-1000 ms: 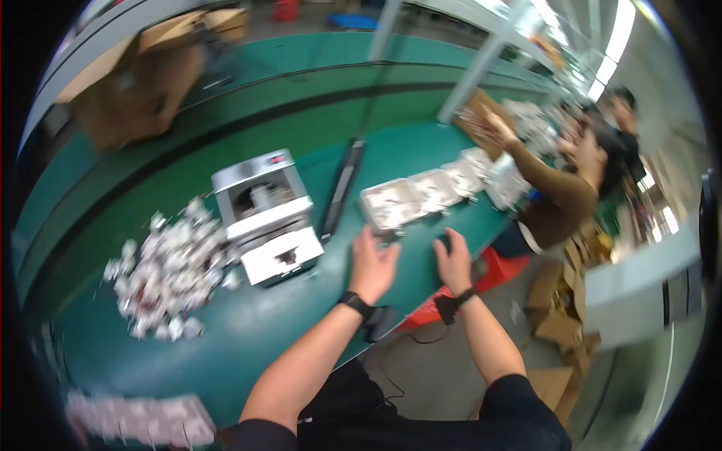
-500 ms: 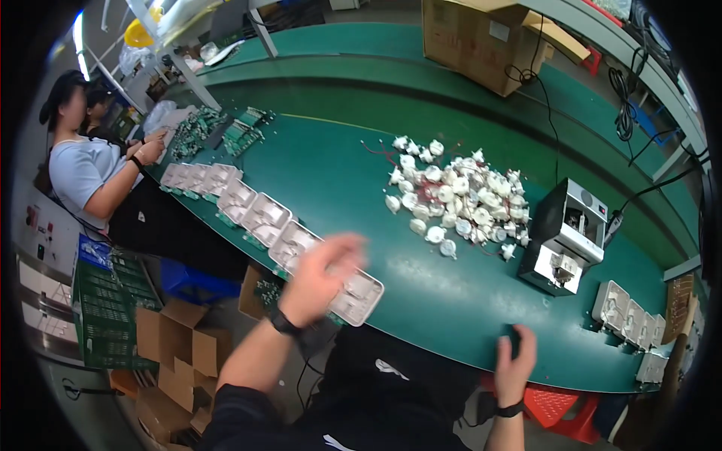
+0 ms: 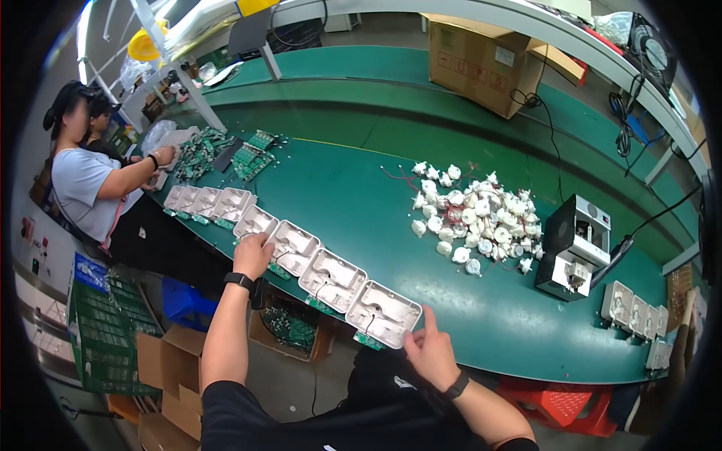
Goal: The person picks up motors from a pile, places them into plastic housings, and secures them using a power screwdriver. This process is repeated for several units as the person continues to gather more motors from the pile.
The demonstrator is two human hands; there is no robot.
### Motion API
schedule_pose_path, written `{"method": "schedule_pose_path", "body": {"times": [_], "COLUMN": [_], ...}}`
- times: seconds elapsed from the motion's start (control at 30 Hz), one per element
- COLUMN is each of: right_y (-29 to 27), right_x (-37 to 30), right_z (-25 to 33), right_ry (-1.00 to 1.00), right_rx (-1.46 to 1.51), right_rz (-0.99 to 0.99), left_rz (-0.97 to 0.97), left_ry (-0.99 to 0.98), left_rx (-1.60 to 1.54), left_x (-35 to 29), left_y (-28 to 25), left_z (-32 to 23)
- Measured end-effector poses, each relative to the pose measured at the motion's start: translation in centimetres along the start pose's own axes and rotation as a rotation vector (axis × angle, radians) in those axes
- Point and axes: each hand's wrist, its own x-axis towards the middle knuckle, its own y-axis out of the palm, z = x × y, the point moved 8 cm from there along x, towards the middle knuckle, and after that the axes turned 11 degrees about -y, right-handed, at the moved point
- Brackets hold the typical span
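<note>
A row of white plastic housings runs along the table's near edge, with thin wires inside and green circuit boards sticking out on the near side. My left hand (image 3: 253,255) has its fingers bent against the near rim of a housing (image 3: 256,221) midway along the row. My right hand (image 3: 431,352) is at the right end of the row. Its index finger points up beside the nearest housing (image 3: 385,313), and its thumb is close to that housing's corner. Its fingers are apart, with nothing held.
White round parts with red wires (image 3: 481,214) lie heaped on the green table (image 3: 338,195). To their right stands a black-and-silver machine (image 3: 575,248), with more housings (image 3: 635,312) beyond. Circuit boards (image 3: 252,156) lie far left, near a co-worker (image 3: 90,180). Open cartons (image 3: 173,361) stand below.
My left hand has moved left along the row of housings. My right hand has come left to the row's end housing. The view has shifted slightly.
</note>
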Motion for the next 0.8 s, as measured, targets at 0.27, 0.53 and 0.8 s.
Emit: {"method": "schedule_pose_path", "body": {"times": [0.27, 0.53, 0.8], "right_y": [-10.3, -21.6, -26.4], "right_x": [-3.7, -10.1, -12.6], "right_z": [-3.3, -7.1, -9.0], "right_ry": [0.053, 0.143, 0.15], "right_rx": [-0.357, -0.715, -0.825], "right_rz": [-0.24, -0.405, -0.437], "left_rz": [0.037, 0.124, 0.208], "left_ry": [0.231, 0.306, 0.312], "left_rx": [-0.184, -0.201, -0.274], "left_x": [-5.9, -13.6, -17.3], "left_y": [0.7, 2.9, 4.4], "left_z": [-10.5, -21.8, -25.8]}}
